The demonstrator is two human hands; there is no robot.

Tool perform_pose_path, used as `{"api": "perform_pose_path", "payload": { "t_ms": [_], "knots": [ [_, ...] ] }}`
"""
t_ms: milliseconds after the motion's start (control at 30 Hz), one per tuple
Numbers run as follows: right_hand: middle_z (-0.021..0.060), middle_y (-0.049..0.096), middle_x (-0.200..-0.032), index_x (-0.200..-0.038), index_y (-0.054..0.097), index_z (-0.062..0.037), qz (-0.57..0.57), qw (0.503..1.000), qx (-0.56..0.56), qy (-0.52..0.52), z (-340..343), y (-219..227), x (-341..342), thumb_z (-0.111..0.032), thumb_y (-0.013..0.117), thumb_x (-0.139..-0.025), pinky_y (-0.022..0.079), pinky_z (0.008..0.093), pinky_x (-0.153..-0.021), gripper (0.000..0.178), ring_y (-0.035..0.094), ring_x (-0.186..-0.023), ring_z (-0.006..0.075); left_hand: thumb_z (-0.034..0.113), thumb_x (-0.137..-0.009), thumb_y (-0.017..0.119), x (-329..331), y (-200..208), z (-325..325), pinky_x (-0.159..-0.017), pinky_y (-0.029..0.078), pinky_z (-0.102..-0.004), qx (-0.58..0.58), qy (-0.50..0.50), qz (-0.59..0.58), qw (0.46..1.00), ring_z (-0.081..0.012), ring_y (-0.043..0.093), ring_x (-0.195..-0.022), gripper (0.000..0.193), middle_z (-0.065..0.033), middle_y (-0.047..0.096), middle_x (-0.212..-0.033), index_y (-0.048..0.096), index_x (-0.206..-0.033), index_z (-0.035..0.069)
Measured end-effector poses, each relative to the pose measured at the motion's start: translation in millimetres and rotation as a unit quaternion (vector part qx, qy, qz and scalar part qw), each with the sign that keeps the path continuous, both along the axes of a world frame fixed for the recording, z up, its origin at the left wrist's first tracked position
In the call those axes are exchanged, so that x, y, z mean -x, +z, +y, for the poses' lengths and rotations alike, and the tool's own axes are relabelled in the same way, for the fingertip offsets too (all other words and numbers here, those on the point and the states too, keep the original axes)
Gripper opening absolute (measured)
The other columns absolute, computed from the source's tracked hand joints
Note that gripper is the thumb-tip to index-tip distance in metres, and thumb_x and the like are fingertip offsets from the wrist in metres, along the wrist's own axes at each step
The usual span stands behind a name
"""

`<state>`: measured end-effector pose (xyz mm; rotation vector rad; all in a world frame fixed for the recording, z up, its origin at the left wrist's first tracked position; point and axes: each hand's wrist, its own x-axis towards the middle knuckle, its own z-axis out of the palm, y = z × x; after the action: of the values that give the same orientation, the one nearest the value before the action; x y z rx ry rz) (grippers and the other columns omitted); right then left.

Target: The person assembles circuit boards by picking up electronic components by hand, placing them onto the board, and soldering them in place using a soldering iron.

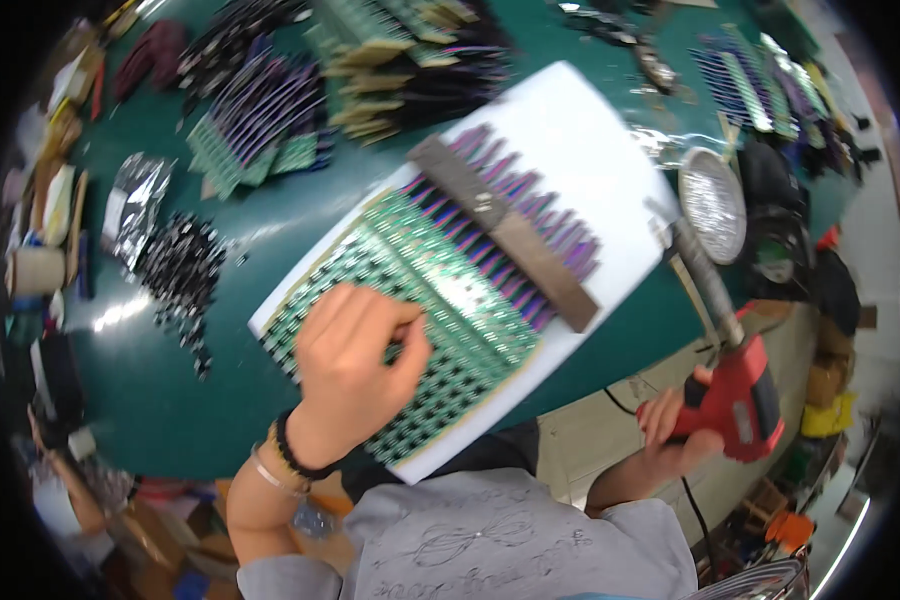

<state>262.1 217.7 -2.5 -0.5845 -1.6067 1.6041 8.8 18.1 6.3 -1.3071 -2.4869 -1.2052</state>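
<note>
A green circuit board panel (450, 375), dotted with rows of small black parts, lies at a slant on a white board (580, 120). Purple and dark wires (550, 215) run out from its far edge beneath a grey-brown bar (540, 265). My left hand (355, 350) is over the left part of the panel, its fingers curled together; whatever they pinch is hidden. At the right, my right hand (675, 425) grips a red pistol-shaped soldering gun (745, 405). The gun's long metal barrel points up and away, toward the right side of the white board.
A heap of small black parts (182, 260) and a silvery bag (138, 200) lie at left on the green table (160, 420). Wired boards (255, 130) and stacked panels (390, 70) stand at the back. A round silvery dish (712, 205) sits near the barrel. A dark cord (698, 515) hangs below the gun.
</note>
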Motion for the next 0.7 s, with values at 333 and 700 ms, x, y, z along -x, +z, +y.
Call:
{"api": "perform_pose_path", "payload": {
  "t_ms": [333, 700],
  "knots": [
    [0.0021, 0.054, -0.06, -0.104, 0.052, 0.0025, -0.021, 0.939, 0.123, 0.322, -19, -23, 1, -0.066, 0.066, -0.08, 0.042, 0.0294, -0.05, 0.074, 0.051, -0.049, 0.015, -0.009, -0.068, 0.072, 1, -9, -3, -0.056, 0.042, -0.0323, -0.003, -0.002, -0.001, 1.0, -0.0212, 0.054, -0.061, 0.016, -0.0057, 0.057, -0.067, 0.064, -0.078, 0.001],
    [0.002, 0.059, -0.068, -0.097, 0.05, 0.0021, -0.121, 0.939, 0.085, 0.31, -20, -24, -12, -0.06, 0.069, -0.083, 0.043, 0.0256, -0.052, 0.066, 0.054, -0.058, 0.0097, -0.002, -0.065, 0.071, 1, -11, -2, -0.054, 0.037, -0.0347, -0.016, 0.007, 0.008, 1.0, -0.0227, 0.05, -0.06, 0.016, -0.0047, 0.052, -0.066, 0.06, -0.072, 0.006]
  ]
}}
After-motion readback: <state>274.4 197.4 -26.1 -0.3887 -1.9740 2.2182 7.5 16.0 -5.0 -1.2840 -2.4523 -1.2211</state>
